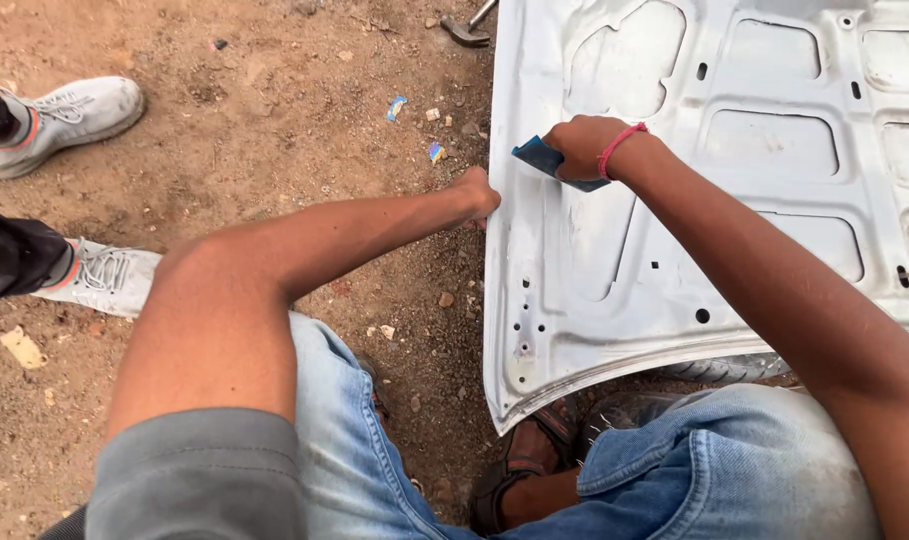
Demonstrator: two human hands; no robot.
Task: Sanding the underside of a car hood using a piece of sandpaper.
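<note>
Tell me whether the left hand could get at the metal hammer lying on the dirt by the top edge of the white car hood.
Probably, with a stretch. The left hand grips the edge of the white car hood; the metal hammer lies farther away on bare dirt, nothing between.

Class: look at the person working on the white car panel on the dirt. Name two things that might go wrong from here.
1. The left hand grips the white panel at its bare metal edge, which might cut the fingers.
2. The right hand presses a blue pad near that edge; a slip could carry it off the panel.
</note>
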